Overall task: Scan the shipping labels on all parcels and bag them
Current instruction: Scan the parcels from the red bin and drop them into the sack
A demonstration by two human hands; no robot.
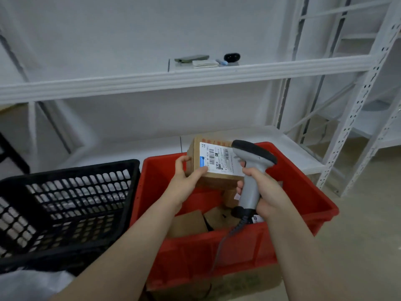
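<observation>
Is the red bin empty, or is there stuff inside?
Not empty. Cardboard parcels lie on the bottom of the red bin, below the parcel that the left hand holds up.

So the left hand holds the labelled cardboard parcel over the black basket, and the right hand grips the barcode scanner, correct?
Not quite: the head view shows the left hand holding the labelled cardboard parcel over the red crate instead. The right hand does grip the barcode scanner.
</observation>
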